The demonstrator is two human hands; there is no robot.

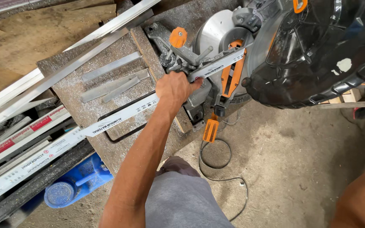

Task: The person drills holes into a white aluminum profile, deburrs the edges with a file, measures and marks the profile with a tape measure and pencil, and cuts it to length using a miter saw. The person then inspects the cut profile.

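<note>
— What's the left hand (175,88) on?

— A long white aluminium strip (119,116) with printed lettering. The hand presses down on it, fingers curled over its far edge, just where it meets the base of the mitre saw (300,50). The strip runs from about eight o'clock in the view up toward one o'clock, passing under the hand and ending near the saw's orange lever (232,74).

— And where does the strip rest?

— On a grey worktop (72,90) dusted with metal filings, its right end on the saw's bed beside the silver blade disc (216,31). An orange knob (178,37) stands at twelve o'clock from the hand, very near it.

— The right hand?

— Only a bare forearm (360,198) shows at the five o'clock corner; the hand itself is out of view, so I cannot tell its state.

— What lies around?

— At ten o'clock from the hand, three short grey offcuts (113,80) lie on the worktop. Beyond them long aluminium bars (64,67) run diagonally. At eight o'clock more white profiles with red labels (22,137) are stacked, and below them sits a blue plastic container (79,181). An orange clamp handle (210,131) hangs at four o'clock of the hand, with a black cable (222,169) looped on the dusty floor (292,156) beneath. The saw's black guard fills the one to three o'clock area.
</note>
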